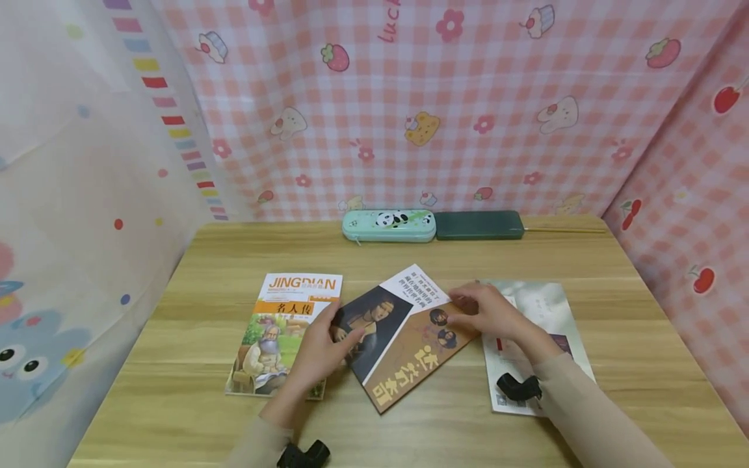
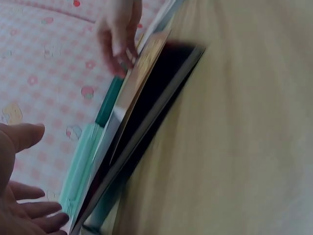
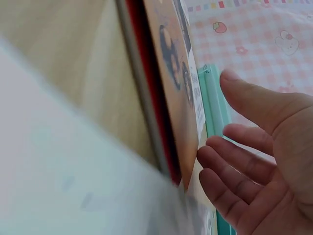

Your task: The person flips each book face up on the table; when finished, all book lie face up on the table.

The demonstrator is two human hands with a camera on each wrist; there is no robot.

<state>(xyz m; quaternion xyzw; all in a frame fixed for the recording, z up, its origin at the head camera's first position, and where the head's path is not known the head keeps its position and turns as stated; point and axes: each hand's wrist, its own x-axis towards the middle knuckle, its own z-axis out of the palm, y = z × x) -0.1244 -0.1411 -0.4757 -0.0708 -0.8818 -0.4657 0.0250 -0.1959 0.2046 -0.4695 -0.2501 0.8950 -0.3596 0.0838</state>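
Note:
The middle book [image 1: 377,325], its cover part portrait and part brown with gold characters, lies askew on the table. At its left edge is my left hand [image 1: 322,348], thumb over the cover in the head view; the left wrist view shows those fingers spread and relaxed. My right hand [image 1: 488,312] reaches the book's upper right edge, thumb and fingers apart, fingertips right at the edge in the right wrist view. The book's cover [image 3: 171,88] stands slightly raised from the pages, with red showing beneath. Partly behind my left hand lies an orange-and-white book [image 1: 287,325]. A pale book [image 1: 544,312] lies under my right forearm.
Along the back of the wooden table [image 1: 433,435] lie a mint panda pencil case [image 1: 389,226], a dark green case [image 1: 480,225] and a thin stick [image 1: 564,229]. Patterned cloth [image 1: 398,97] hangs behind the table and at both sides.

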